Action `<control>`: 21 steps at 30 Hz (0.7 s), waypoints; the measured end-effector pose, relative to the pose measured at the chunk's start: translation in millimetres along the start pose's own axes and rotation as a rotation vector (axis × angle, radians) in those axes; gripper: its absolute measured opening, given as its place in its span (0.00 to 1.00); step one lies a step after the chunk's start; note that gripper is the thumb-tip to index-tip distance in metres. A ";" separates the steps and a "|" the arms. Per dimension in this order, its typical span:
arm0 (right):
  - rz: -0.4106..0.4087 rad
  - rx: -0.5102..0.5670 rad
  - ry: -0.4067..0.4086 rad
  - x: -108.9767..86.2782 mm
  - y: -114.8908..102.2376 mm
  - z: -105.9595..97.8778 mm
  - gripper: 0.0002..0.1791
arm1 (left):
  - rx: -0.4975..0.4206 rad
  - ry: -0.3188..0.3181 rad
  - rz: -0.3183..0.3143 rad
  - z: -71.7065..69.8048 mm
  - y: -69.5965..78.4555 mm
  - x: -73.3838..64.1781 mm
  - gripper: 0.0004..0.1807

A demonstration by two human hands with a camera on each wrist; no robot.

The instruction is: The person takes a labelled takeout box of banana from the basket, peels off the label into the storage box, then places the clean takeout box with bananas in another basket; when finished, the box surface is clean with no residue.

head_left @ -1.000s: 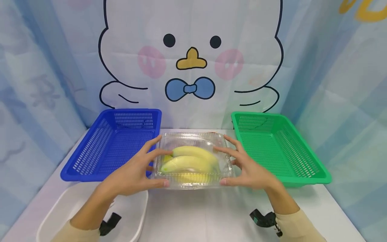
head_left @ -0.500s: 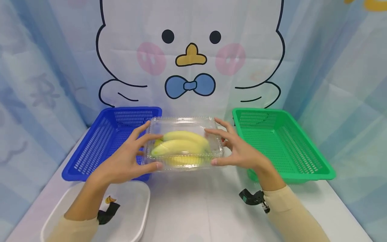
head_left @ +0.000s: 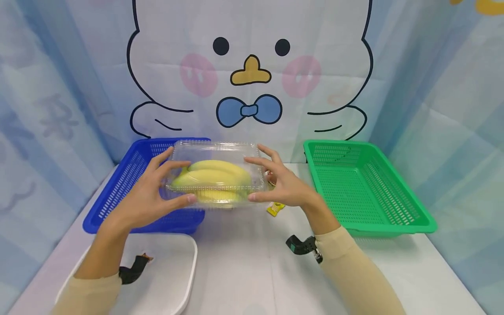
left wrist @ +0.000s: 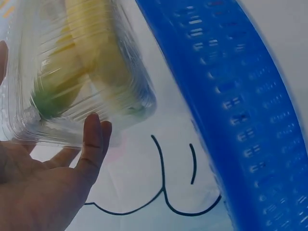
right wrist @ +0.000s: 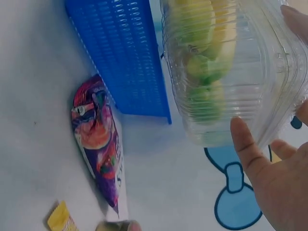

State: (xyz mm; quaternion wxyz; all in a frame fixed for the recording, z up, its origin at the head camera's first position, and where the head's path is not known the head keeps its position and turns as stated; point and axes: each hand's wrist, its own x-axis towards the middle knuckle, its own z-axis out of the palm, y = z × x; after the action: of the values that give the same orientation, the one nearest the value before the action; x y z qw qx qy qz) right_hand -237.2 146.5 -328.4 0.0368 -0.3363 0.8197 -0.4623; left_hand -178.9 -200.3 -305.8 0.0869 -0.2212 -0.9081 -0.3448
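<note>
Yellow bananas (head_left: 214, 177) lie inside a clear plastic clamshell box (head_left: 216, 151), lifted off the table and overlapping the right part of the blue basket (head_left: 118, 199) in the head view. My left hand (head_left: 145, 194) grips its left end, thumb along the near edge and fingers on top. At the other end my right hand (head_left: 287, 183) holds it the same way. In the left wrist view the left fingers (left wrist: 89, 149) press the ribbed plastic of the box close beside the basket wall. Green banana tips show through the box (right wrist: 211, 130) in the right wrist view.
A green basket (head_left: 366, 229) stands right, a white tub (head_left: 193, 262) at the near left. On the table lie a purple snack bag (right wrist: 101, 144) by the blue basket and a small yellow packet (head_left: 275, 208). A printed curtain (head_left: 252, 26) hangs behind.
Both hands have carried the box of bananas up and to the left, from between the baskets to over the blue basket's right side. The yellow packet has come into view.
</note>
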 end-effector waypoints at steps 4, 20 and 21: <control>0.004 -0.010 0.009 9.8 -4.0 7.8 0.47 | -0.018 0.012 0.002 -7.2 -10.9 0.7 0.39; -0.045 0.102 0.030 56.9 -11.8 52.8 0.45 | -0.066 0.001 -0.087 -53.4 -46.4 -14.0 0.43; -0.045 0.100 0.026 58.7 -11.8 55.3 0.45 | -0.077 0.005 -0.090 -54.1 -48.7 -15.6 0.44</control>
State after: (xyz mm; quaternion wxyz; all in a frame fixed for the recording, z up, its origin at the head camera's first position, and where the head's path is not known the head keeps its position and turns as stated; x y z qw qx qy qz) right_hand -255.8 67.5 -335.9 0.0323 -0.3461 0.7884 -0.5076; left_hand -187.2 -273.9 -298.8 0.0649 -0.1824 -0.9030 -0.3835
